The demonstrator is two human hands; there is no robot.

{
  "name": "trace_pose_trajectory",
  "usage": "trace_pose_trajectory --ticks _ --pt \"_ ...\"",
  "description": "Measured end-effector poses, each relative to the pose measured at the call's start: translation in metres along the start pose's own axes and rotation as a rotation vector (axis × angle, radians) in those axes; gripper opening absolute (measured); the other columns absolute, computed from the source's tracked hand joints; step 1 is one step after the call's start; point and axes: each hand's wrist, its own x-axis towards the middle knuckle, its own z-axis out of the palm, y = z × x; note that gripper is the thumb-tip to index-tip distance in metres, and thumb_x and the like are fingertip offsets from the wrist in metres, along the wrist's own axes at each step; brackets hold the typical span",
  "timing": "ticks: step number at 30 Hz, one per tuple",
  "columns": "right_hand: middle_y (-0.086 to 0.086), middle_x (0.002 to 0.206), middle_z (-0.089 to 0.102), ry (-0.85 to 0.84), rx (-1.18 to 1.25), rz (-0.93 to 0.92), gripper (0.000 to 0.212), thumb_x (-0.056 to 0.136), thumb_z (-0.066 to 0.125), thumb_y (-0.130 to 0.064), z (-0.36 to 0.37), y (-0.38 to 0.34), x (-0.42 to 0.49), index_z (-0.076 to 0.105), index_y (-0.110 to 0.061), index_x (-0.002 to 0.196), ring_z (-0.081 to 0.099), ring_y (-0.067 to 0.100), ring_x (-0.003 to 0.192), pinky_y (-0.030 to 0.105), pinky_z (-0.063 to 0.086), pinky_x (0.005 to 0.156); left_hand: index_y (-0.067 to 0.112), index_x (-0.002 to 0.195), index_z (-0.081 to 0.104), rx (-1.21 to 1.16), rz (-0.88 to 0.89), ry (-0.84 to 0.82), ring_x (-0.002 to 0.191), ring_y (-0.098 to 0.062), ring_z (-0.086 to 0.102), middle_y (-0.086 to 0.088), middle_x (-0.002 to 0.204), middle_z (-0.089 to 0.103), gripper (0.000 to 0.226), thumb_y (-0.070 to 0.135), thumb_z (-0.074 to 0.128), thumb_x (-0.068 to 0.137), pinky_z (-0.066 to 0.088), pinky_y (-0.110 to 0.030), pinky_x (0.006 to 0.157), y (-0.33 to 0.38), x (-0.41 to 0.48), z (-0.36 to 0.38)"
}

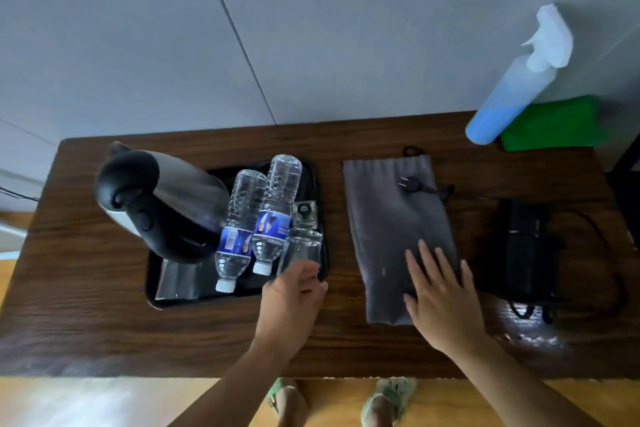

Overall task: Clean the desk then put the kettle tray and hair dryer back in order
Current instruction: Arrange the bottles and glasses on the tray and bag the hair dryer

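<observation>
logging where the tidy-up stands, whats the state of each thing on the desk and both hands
kettle: upright on tray
water bottles: two, capped, on tray
glass: upright, held by left hand
grey pouch: flat, right hand pressing it
hair dryer: outside pouch, on desk
spray bottle: upright, part full

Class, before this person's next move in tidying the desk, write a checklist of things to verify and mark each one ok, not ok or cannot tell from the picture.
1. Left hand has a grip on the glass at the tray's right edge: ok.
2. Right hand lies flat on the grey pouch, holding nothing: ok.
3. Kettle sits on the tray: ok.
4. Two water bottles on the tray standing straight: cannot tell.
5. Hair dryer back in the pouch: not ok, it lies beside it.
6. Desk wiped: cannot tell.
</observation>
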Motion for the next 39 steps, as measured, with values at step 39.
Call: trace_pose_trajectory --ticks 39 --pt "0.002 0.127 0.065 0.091 0.375 0.07 0.057 0.083 0.078 -0.012 -0.072 -0.055 0.114 0.057 -0.022 0.135 0.059 0.027 0.12 0.045 0.055 0.093 0.026 0.109 0.069 0.036 0.068 0.207 0.094 0.004 0.065 0.016 0.102 0.066 0.035 0.007 0.075 0.081 0.059 -0.029 0.077 -0.09 0.009 -0.083"
